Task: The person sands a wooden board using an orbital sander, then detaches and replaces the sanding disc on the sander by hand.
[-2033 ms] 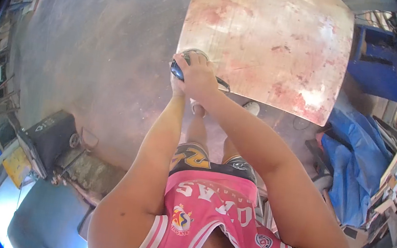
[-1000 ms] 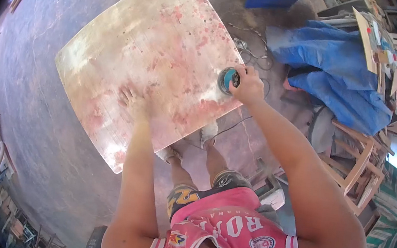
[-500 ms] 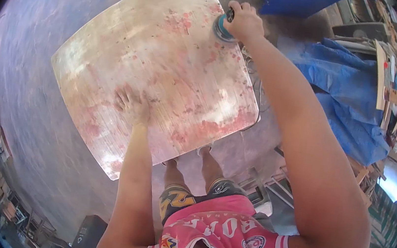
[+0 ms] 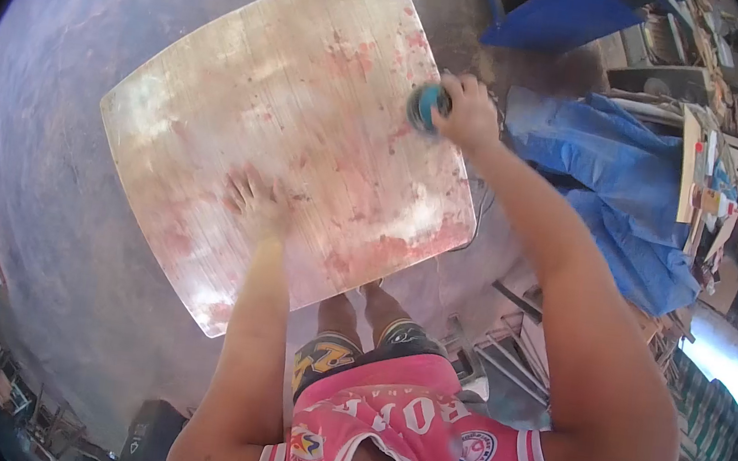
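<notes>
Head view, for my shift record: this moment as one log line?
left hand: spread on board | right hand: grips round tool | round tool: at board's right edge

Workshop: misc. wood pcs (image 4: 690, 169) piled on R, pwr sander (image 4: 433, 107), bare flr (image 4: 74, 157).

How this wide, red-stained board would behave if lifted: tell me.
The board is probably stiff: it shows no dent under the left hand. It may feel heavy, given its breadth. Its bright sheen suggests it could be slippery.
</notes>
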Tool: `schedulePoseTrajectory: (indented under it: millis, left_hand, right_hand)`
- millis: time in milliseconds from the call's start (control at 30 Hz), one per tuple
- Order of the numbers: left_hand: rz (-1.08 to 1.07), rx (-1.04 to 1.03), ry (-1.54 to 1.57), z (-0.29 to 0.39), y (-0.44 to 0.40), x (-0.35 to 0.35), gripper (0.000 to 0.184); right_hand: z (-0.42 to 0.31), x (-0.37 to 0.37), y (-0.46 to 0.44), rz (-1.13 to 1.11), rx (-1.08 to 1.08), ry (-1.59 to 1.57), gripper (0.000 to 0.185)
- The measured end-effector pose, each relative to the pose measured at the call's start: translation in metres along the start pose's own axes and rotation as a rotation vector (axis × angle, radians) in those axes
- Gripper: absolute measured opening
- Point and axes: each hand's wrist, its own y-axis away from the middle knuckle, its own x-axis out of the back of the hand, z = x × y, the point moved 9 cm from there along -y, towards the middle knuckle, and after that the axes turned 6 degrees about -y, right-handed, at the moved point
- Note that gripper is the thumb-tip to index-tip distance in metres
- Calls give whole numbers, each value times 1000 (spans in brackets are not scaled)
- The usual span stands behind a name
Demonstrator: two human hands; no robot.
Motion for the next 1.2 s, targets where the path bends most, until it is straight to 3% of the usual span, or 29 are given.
schedulePoseTrajectory:
  millis: [233,500,833,1000,1067,1200]
  left_hand:
    - [-31,3,4,-7,4,-12,73]
    - [5,12,46,-12,5,-16,73]
    - [72,8,36,-8,5,-8,73]
    - [110,6,17,-8,6,-6,74]
    - [110,5,-1,-10,4,-8,74]
    - [120,-13,-2,-7,6,-5,75]
  right_hand:
    - [-12,3,80,-40,-92,-26,53]
    - [-16,-4,-54,35,-19,-10,50]
    - [13,3,-242,54,-95,154,56]
    - [24,3,-260,53,-109,168,60]
    - [22,-6,-255,31,-20,180,59]
    - [24,3,-269,45,-82,165,58]
